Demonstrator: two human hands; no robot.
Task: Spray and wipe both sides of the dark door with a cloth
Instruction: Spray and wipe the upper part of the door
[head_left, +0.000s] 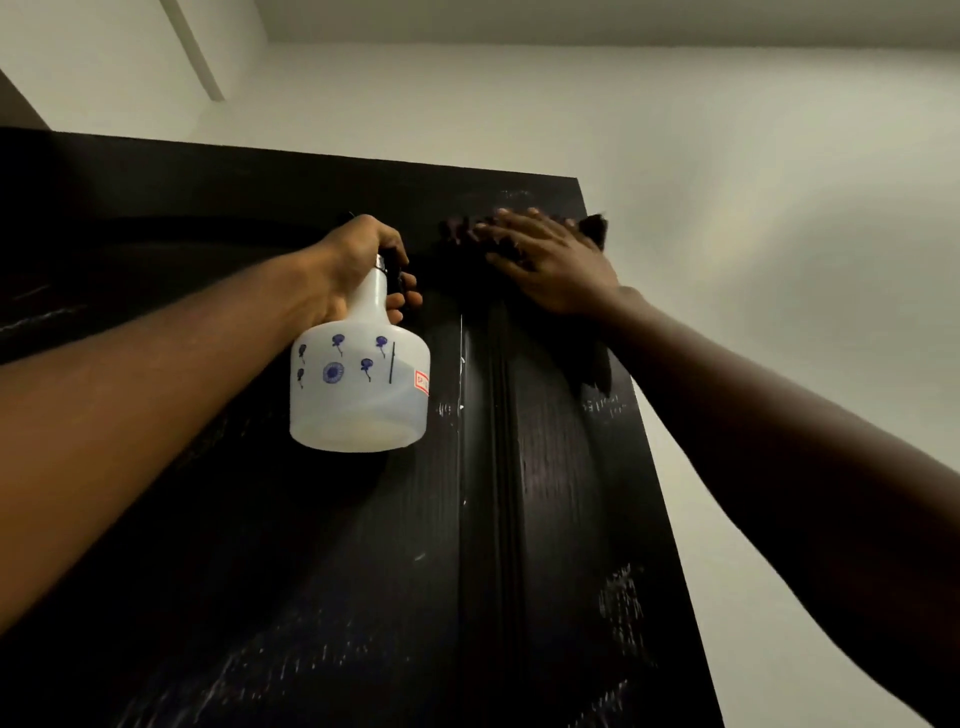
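Head view, looking up the door (545, 519), which fills the lower and left part of the picture. The right hand (550, 260) lies flat near the door's top right corner, fingers spread and nearly straight, pressing the cloth (596, 228) against the dark face. The cloth is dark too and hard to tell from the wood; one corner pokes out past the door's right edge, another bunch shows to the left of the fingertips, and a fold hangs down below the wrist. The left hand (363, 260) is just beside it, to the left and at about the same height, fingers curled tight round the neck and trigger of the bottle (358, 389). The bottle is white with small blue prints and a red label, its base tilted toward the camera, held close in front of the door; whether it touches the wood I cannot tell.

Pale droplets (621, 597) fleck the door below both hands, thickest low on the right. A long groove (498, 467) runs down the door between the two arms. The bottle and left forearm cover part of the left panel.

The top edge is a little above the fingertips, the right edge just beside the right hand. Beyond both lie bare white wall (779, 260) and ceiling (571, 21)
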